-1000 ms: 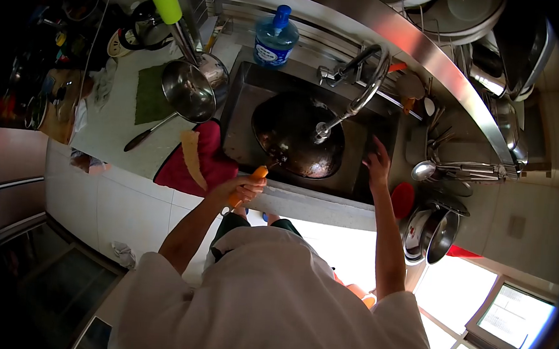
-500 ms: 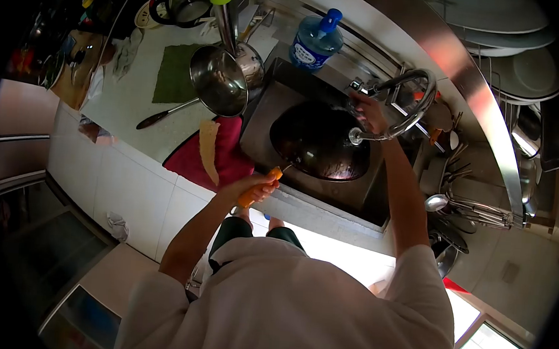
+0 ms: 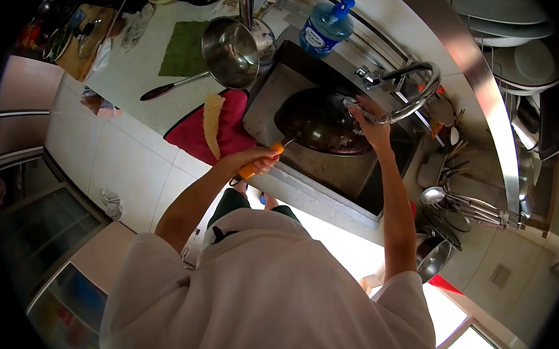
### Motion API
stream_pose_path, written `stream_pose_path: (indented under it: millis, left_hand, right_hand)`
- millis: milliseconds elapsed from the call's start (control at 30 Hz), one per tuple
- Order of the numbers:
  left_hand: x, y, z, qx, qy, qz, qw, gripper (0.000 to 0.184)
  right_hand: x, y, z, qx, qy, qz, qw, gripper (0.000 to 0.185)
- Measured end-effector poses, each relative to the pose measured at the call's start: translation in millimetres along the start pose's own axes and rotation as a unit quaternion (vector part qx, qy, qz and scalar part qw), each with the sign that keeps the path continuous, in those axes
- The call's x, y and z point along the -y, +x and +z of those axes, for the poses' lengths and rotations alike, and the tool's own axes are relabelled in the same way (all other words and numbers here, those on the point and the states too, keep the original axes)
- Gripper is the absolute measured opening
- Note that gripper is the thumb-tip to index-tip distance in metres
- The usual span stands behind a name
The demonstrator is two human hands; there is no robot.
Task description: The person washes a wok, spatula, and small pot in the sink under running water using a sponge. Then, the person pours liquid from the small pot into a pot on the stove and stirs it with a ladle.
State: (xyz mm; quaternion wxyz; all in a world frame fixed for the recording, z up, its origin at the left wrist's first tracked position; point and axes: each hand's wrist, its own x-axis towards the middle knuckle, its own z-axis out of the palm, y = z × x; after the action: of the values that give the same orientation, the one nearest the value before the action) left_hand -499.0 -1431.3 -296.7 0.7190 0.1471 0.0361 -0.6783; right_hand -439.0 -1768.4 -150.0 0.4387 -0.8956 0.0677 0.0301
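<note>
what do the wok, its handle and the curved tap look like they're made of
The wok looks like dark metal, perhaps iron, with a glossy, stained surface. Its orange handle could be wood or plastic; the look leaves it open. The curved tap seems chromed or polished metal, given its bright reflections.

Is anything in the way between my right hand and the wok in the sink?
Yes, the curved faucet: its outlet end reaches over the right side of the wok, right at the right hand. Nothing visible blocks the left hand, which grips the orange handle.
</note>
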Motion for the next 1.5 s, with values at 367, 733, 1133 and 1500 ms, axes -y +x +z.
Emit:
stream_pose_path:
  millis: [367, 733, 1133, 1500]
  left_hand:
    - [4.7, -17.8, -7.8, -0.077, 0.075, 0.009, 0.994, 0.033]
    - [-1.1, -19.9, 1.2, -0.063, 0.079, 0.018, 0.995, 0.030]
    - [8.4, -13.8, 20.6, -0.148, 0.151, 0.001, 0.977, 0.026]
    - [19.3, -16.2, 28.4, -0.203, 0.274, -0.005, 0.940, 0.020]
  right_hand:
    - [0.7, -45.3, -35.1, 0.033, -0.249, 0.040, 0.967, 0.038]
    - [16.4, -45.6, 20.1, 0.012, 0.024, 0.022, 0.999, 0.029]
    - [-9.2, -34.2, 28.4, -0.057, -0.025, -0.033, 0.998, 0.036]
    - [27.6, -42.2, -27.4, -0.045, -0.401, 0.075, 0.912, 0.042]
